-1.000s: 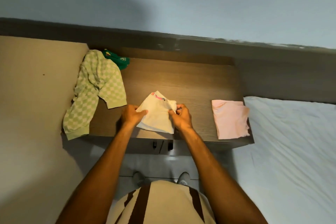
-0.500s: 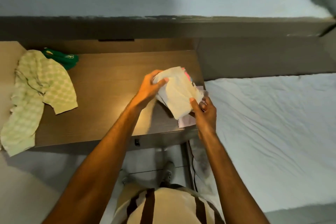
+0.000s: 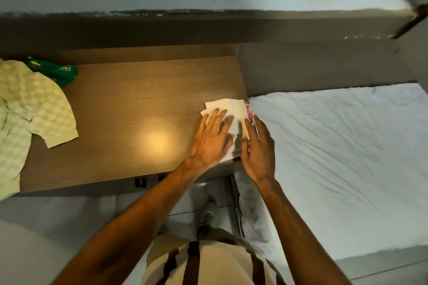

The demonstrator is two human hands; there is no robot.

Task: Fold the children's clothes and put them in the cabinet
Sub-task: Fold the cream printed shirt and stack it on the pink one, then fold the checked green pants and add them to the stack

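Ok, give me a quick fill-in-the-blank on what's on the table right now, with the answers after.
1. Both hands, the left hand and the right hand, lie ____ on the cream folded garment.
2. That garment sits at the wooden table's ____ end, beside the bed.
3. The checked green garment at the left end is still ____.
4. A dark ____ garment lies behind it.

Answers: flat; right; unfolded; green
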